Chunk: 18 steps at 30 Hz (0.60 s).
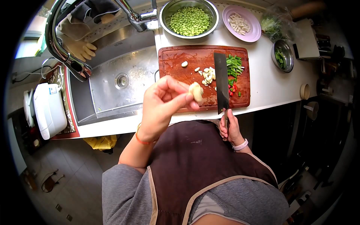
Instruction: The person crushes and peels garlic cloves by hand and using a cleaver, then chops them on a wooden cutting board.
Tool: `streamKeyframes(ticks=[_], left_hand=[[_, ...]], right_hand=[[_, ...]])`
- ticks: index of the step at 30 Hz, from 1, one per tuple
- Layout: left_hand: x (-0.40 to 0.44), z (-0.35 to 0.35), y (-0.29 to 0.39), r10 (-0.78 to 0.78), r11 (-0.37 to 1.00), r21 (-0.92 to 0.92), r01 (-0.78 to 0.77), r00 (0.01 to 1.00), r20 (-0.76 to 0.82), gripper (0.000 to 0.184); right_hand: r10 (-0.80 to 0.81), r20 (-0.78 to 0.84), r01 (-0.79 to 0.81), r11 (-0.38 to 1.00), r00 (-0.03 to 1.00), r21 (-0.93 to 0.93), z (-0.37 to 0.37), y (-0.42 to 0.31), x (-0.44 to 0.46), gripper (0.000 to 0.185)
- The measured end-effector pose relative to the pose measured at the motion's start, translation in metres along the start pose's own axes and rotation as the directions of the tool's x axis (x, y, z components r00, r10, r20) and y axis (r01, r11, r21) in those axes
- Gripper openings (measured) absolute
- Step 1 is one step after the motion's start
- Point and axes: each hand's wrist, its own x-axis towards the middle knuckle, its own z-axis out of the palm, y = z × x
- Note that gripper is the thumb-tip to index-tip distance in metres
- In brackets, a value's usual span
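My left hand (168, 103) is raised over the front left of the wooden cutting board (170, 56), pinching a pale piece that looks like ginger or garlic (196, 92). My right hand (231, 129) is closed round the handle of a cleaver (221, 80), whose broad dark blade reaches up across the board. Left of the blade lie several white garlic pieces (208, 75), with a single clove (184, 64) farther left. Cut green stalks (234, 65) and chopped red and green pepper (232, 89) are on the board right of the blade.
A steel sink (108, 101) with a faucet (138, 21) is at the left. Behind the board stand a bowl of green beans (189, 21) and a pink plate (255, 32) of white pieces. A small metal bowl of greens (283, 56) stands at the right, near bagged vegetables (273, 25).
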Motion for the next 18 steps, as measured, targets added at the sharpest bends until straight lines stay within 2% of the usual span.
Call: streamKeyframes(ticks=[3, 6, 7, 9, 12, 18], left_hand=[[0.029, -0.031, -0.040, -0.064, 0.979, 0.186, 0.082, 0.993, -0.102, 0.007], [0.055, -0.095, -0.116, -0.170, 0.941, 0.245, 0.232, 0.953, -0.251, 0.007], [0.057, -0.113, -0.139, -0.142, 0.926, 0.301, 0.228, 0.949, -0.282, 0.007], [0.054, -0.119, -0.151, -0.145, 0.876, 0.388, 0.288, 0.922, -0.358, 0.005], [0.051, -0.107, -0.143, -0.077, 0.836, 0.490, 0.247, 0.937, -0.341, 0.003], [0.055, -0.109, -0.140, -0.096, 0.765, 0.573, 0.295, 0.931, -0.351, 0.007]], right_hand=[[0.005, 0.001, -0.005, 1.000, 1.000, 0.002, 0.000, 0.001, 0.000, 0.059], [0.009, -0.003, -0.009, 1.000, 1.000, 0.003, 0.000, 0.002, 0.001, 0.059], [0.013, -0.006, -0.013, 1.000, 1.000, 0.003, 0.000, 0.002, 0.001, 0.059], [0.009, -0.013, -0.009, 1.000, 1.000, -0.010, -0.002, 0.001, 0.001, 0.059], [0.017, -0.031, -0.017, 1.000, 0.999, -0.013, -0.003, 0.003, -0.001, 0.059], [0.035, -0.017, -0.035, 0.999, 0.999, 0.008, -0.001, 0.003, 0.004, 0.059]])
